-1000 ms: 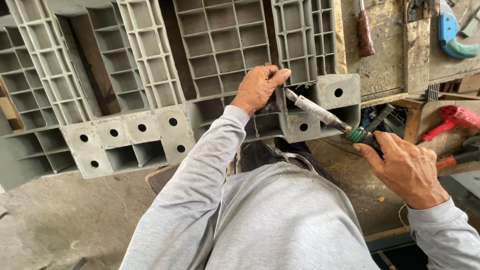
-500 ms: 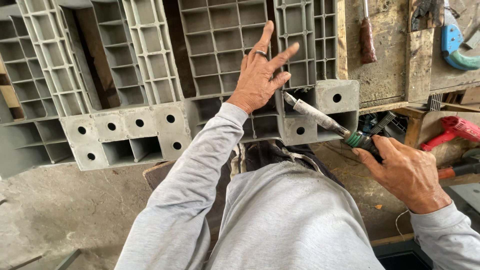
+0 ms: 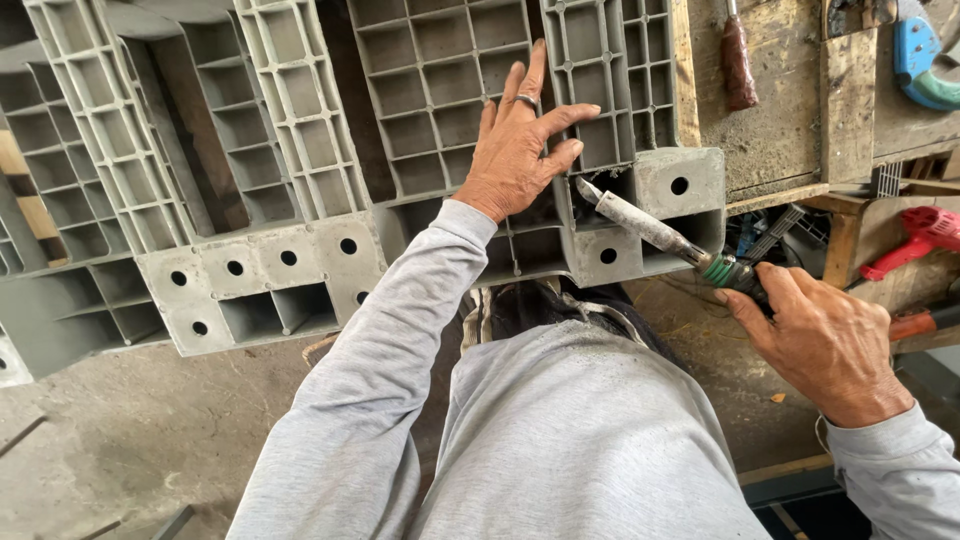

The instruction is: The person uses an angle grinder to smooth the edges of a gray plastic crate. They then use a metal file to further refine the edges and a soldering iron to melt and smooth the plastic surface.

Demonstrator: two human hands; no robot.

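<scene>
Place: I see a workshop.
Desk: I see a worn wooden desk [image 3: 780, 120] strewn with hand tools.
Tools: red power drill [image 3: 915, 240], blue clamp [image 3: 920, 60].
Floor: dusty concrete floor [image 3: 120, 440].

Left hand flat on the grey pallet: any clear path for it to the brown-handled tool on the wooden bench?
Probably yes. The left hand lies flat and empty on the pallet; the brown-handled tool lies uncovered on the bench up and right, nothing between.

dusty concrete floor [image 3: 120, 440], worn wooden workbench [image 3: 790, 120] at right, in daylight.
</scene>
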